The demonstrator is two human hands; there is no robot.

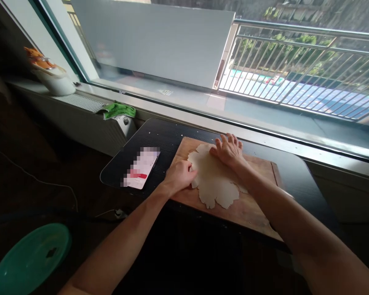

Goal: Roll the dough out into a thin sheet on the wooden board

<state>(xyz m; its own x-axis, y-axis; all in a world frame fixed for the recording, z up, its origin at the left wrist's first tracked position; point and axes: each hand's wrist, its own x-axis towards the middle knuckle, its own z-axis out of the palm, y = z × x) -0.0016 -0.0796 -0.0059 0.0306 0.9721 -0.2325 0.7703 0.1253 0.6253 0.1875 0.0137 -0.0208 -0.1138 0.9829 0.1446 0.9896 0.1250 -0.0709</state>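
Note:
A thin, pale sheet of rolled dough (217, 180) with a ragged, lobed outline lies flat on a wooden board (249, 213). At its left edge is my left hand (181, 175), fingers curled in and closed on the rim of the dough; the fingertips are partly hidden. My right hand (229, 150) rests over the far right edge of the sheet, its fingers spread apart and its palm low against the dough. My right forearm covers part of the board's right side.
The board stands on a dark table (119, 164) with small crumbs. A phone (143, 168) lies to its left. Behind run a window sill (199, 127) and a radiator with a green cloth (119, 110) and a white pot (57, 82). A green basin (30, 258) sits lower left.

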